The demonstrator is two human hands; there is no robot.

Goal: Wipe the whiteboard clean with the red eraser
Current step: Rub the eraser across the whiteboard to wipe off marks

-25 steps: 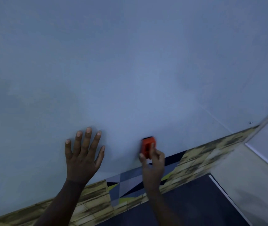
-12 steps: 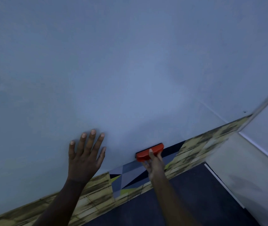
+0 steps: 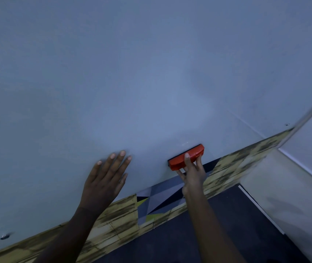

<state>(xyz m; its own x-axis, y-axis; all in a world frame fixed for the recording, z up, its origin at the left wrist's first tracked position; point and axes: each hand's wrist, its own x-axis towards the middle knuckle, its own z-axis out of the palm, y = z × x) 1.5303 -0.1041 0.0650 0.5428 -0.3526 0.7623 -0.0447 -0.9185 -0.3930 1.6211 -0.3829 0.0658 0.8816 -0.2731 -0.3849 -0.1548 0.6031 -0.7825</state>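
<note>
Red eraser (image 3: 186, 157) shifted right along whiteboard (image 3: 151, 73); my right hand (image 3: 192, 173) grips it, left hand (image 3: 105, 179) flat, fingers straight, on board.

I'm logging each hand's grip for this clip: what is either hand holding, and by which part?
The right hand grips the red plastic eraser across its back. The left hand holds nothing, resting flat on the whiteboard.

Smooth matt whiteboard (image 3: 151, 73); glossy red plastic eraser (image 3: 181, 161) with a dark felt-like pad
</note>
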